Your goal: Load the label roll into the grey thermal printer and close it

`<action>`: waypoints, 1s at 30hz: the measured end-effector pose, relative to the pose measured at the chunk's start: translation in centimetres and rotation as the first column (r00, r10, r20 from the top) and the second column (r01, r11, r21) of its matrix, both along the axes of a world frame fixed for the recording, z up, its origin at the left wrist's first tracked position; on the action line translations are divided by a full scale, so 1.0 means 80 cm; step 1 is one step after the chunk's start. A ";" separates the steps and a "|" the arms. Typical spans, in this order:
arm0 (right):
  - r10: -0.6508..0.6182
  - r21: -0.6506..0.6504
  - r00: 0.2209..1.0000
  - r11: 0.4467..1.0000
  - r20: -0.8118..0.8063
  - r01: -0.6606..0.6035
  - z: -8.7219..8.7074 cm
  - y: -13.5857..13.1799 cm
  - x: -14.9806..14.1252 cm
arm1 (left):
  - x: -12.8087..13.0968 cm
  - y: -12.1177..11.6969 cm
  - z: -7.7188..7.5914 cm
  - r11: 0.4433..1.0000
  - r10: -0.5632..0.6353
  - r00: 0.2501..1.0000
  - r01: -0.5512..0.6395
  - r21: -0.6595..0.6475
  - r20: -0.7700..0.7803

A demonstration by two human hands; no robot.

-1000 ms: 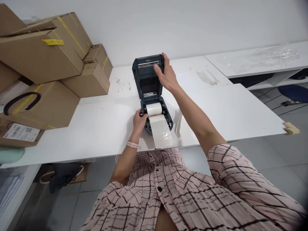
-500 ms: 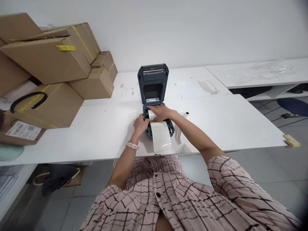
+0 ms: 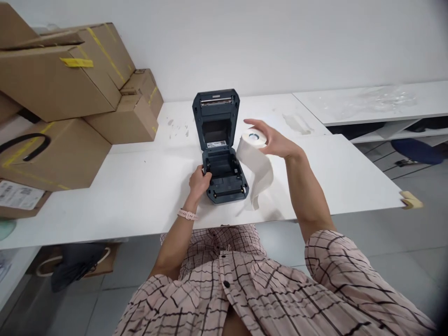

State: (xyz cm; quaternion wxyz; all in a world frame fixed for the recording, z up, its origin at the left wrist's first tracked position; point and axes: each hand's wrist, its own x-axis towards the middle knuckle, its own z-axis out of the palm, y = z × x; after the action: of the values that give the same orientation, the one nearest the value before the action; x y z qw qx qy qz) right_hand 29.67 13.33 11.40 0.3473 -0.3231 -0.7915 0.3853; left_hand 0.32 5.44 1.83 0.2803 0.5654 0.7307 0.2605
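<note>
A dark blue label printer (image 3: 223,191) stands near the table's front edge with its lid (image 3: 216,119) raised. Its roll bay (image 3: 221,163) holds no roll. My left hand (image 3: 199,181) grips the left side of the printer's base, thumb on the rim. Just right of the printer, my right hand (image 3: 275,139) is closed around a white label roll (image 3: 249,139), its core facing up. From that roll a loose strip (image 3: 262,175) curls down toward the table's front edge.
Stacked cardboard boxes (image 3: 122,119) take up the left end of the white table (image 3: 157,196). Clear plastic (image 3: 381,100) lies on the far right surface. Yellowish padding (image 3: 411,199) covers the table's right corner, and a blue seat (image 3: 416,151) stands beyond.
My right hand went from the lid down to the roll bay, then took the label roll out and to the right. My left hand stayed on the printer's side.
</note>
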 end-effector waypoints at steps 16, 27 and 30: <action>-0.273 -0.190 0.941 0.931 0.199 0.311 -0.122 0.069 0.014 | -0.005 0.004 -0.014 0.999 0.005 0.999 -0.007 0.034 0.050; -0.330 -0.466 0.942 0.845 -0.070 0.261 -0.174 -0.060 0.080 | -0.002 0.007 -0.018 0.998 0.038 0.995 -0.041 0.038 0.092; -0.245 -0.428 0.937 0.896 -0.249 0.120 -0.155 -0.082 0.049 | -0.002 0.005 -0.019 0.998 0.035 0.995 -0.039 0.043 0.089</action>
State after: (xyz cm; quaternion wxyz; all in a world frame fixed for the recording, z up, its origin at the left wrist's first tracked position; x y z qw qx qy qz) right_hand 33.57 6.79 -1.02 0.4222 -0.4003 -0.5988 0.5503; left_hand 0.13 5.80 0.31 0.2949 0.5459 0.7217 0.3068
